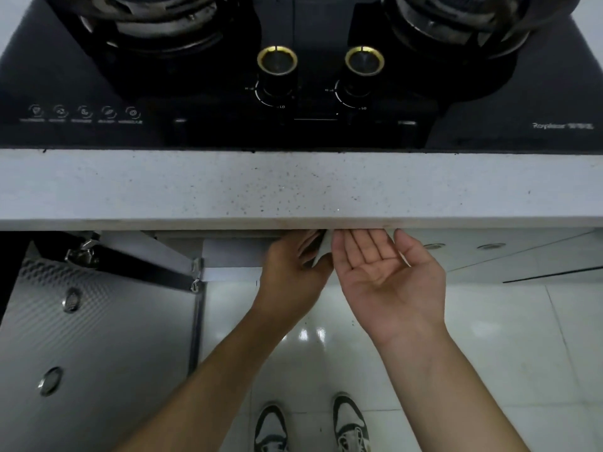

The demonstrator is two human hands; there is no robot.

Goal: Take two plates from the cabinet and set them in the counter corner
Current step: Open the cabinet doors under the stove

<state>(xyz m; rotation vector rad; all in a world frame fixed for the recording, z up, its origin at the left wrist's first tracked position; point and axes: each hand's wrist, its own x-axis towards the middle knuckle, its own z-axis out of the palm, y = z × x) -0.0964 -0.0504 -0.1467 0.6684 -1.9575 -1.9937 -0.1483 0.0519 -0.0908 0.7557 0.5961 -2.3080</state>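
Note:
My left hand (293,275) reaches under the counter's front edge, back of the hand up, fingers curled around a pale flat edge (321,252) that looks like a plate's rim. Most of that thing is hidden by the counter and my hands. My right hand (388,278) is beside it, palm up with fingers spread, fingertips at the counter's underside, nothing lying in the palm. The cabinet (228,252) below the counter stands with its left door (98,337) swung open. The cabinet's inside is out of sight.
A speckled grey counter (293,187) runs across the view, with a black gas hob (195,125) and two knobs (276,60) behind it. A shut cabinet door (489,256) is at the right. Glossy floor tiles (489,337) and my shoes (270,429) are below.

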